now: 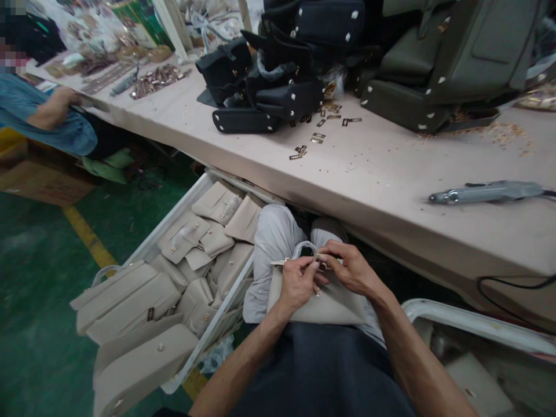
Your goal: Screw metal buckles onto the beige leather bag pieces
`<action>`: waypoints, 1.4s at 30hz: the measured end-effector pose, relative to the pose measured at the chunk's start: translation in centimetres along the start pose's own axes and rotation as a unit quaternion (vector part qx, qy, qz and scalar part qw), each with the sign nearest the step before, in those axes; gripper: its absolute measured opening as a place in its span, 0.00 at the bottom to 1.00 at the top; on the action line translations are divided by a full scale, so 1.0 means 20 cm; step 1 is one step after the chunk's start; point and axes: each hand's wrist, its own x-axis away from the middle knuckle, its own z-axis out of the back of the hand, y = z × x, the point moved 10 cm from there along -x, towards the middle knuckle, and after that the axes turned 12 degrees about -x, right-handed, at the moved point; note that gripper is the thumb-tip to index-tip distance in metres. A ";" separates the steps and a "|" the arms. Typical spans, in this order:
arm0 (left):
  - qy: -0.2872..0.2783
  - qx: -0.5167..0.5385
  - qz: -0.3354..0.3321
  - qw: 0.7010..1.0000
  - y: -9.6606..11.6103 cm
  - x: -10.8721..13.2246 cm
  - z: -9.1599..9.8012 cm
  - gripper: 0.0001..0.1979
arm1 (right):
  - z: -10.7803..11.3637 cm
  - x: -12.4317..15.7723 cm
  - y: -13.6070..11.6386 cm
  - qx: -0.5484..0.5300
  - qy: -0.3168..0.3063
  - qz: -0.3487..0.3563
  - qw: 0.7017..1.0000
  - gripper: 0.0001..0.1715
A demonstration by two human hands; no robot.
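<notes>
Seated worker, beige bag point(321, 304) resting on lap below the counter point(391, 174) edge. Left hand point(299, 284) and right hand point(351, 269) both pinched on its top edge, fingertips nearly meeting. Crate point(204, 191) of matching bags alongside, left.

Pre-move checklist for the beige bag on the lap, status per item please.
1. Beige bag resting on the lap: ok.
2. Left hand on the bag's top edge, fingers pinching there: ok.
3. Right hand on the same edge, beside the left: ok.
4. Small part between the fingers seated properly: cannot tell, too small and covered.
5. Power screwdriver lying on the table, apart from both hands: ok, cord trails off the right edge.
6. White crate of beige bags beside the left knee: ok, though it is piled high and bags lie past its near end.
</notes>
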 end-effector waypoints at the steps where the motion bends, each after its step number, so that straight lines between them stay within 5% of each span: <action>1: 0.002 0.009 0.006 1.000 -0.01 -0.01 0.00 0.20 | 0.01 0.00 0.01 -0.008 0.007 -0.010 1.000 0.14; 9: -0.010 -0.014 0.040 0.999 -0.03 0.00 -0.03 0.20 | 0.02 0.03 0.05 0.004 0.091 -0.020 0.996 0.13; 14: -0.011 -0.039 0.054 0.998 -0.04 0.00 -0.05 0.17 | 0.01 0.04 0.18 -0.037 0.121 -0.115 0.985 0.24; 17: -0.004 -0.034 0.065 0.997 -0.05 0.00 -0.04 0.16 | 0.01 0.05 0.23 -0.084 0.106 -0.142 0.980 0.28; 21: -0.004 -0.031 0.071 0.997 -0.07 -0.01 -0.04 0.17 | -0.01 0.06 0.24 -0.135 0.069 -0.126 0.980 0.18; 27: -0.024 -0.020 0.065 0.997 -0.08 -0.03 -0.06 0.21 | 0.03 0.08 0.26 -0.096 0.092 -0.122 0.984 0.15; 42: -0.014 0.018 0.045 0.999 -0.11 -0.04 -0.08 0.22 | 0.01 0.11 0.40 -0.211 0.111 -0.160 0.958 0.18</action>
